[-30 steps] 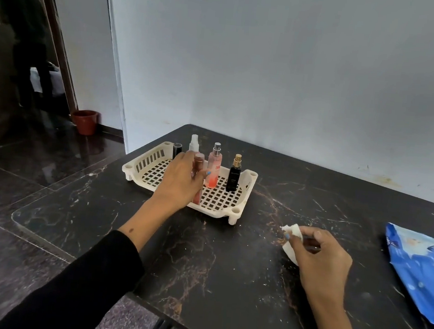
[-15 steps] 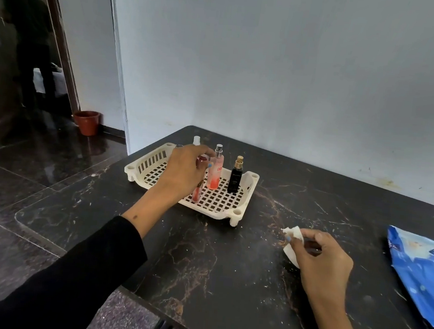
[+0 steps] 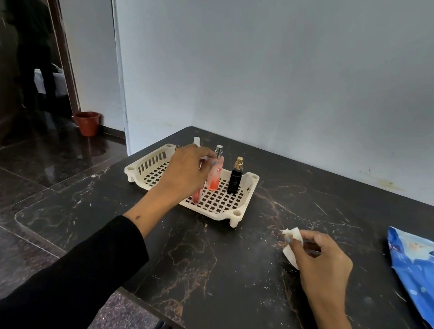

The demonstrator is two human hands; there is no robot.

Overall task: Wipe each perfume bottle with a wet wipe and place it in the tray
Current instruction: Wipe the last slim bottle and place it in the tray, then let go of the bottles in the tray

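Observation:
A cream slotted tray (image 3: pixel 235 213) stands on the black marble table (image 3: pixel 226 271). My left hand (image 3: pixel 186 172) reaches over it and holds a slim reddish perfume bottle (image 3: pixel 197 195) upright, its base on the tray floor. Beside it stand a pink bottle (image 3: pixel 215 173) and a black bottle with a gold cap (image 3: pixel 235 179). A white-capped bottle (image 3: pixel 196 141) shows behind my hand. My right hand (image 3: pixel 320 259) rests on the table and pinches a crumpled white wet wipe (image 3: pixel 290 247).
A blue wet wipe packet (image 3: pixel 422 274) lies at the table's right edge. A white wall runs behind the table. On the left, a doorway opens to a dark glossy floor with a red-brown bucket (image 3: pixel 87 122) and a person standing beyond.
My left hand has shifted slightly while lowering the reddish bottle onto the tray floor. My right hand has stayed put with the wipe.

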